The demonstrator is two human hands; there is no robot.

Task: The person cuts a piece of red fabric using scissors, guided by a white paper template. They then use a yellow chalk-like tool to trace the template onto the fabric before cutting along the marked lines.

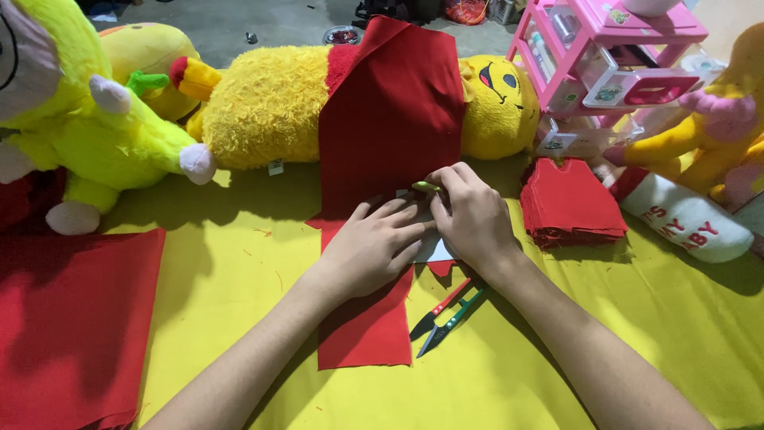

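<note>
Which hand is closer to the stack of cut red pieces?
Right. The right hand lies just left of the stack of cut red pieces; the left hand rests farther left, on the red cloth.

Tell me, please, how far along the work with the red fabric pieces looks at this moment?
Done: a stack of cut red pieces lies at the right. In hand: the left hand presses a white template onto the long red fabric strip, and the right hand holds a green marker at its edge. Left: the strip is uncut; the snips lie unused, and red cloth waits at the left.
</note>
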